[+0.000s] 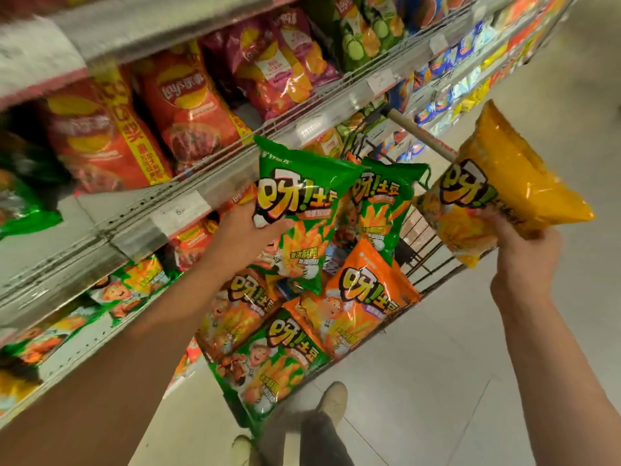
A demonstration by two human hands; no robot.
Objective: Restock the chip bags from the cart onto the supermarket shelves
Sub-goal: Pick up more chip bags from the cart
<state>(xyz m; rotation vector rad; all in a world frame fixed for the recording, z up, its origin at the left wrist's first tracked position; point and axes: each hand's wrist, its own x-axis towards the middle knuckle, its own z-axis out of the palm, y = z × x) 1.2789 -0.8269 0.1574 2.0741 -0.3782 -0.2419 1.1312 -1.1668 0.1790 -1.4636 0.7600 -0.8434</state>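
Note:
My left hand (247, 230) grips a green chip bag (302, 210) by its left edge, holding it upright above the cart. My right hand (524, 253) holds a yellow chip bag (504, 183), tilted up to the right of the cart. The wire cart (426, 260) stands below, filled with several orange and green chip bags (366, 294); another green bag (383, 203) stands at its back. The shelves (188, 210) run along the left, and green bags of the same kind (134, 284) lie on the lower shelf.
The upper shelf holds red chip bags (188, 105), pink ones (285, 62) and green cucumber ones (366, 31). The cart handle (420, 132) points away along the aisle. Pale tiled floor (453, 364) lies to the right; my shoes (332, 401) stand just behind the cart.

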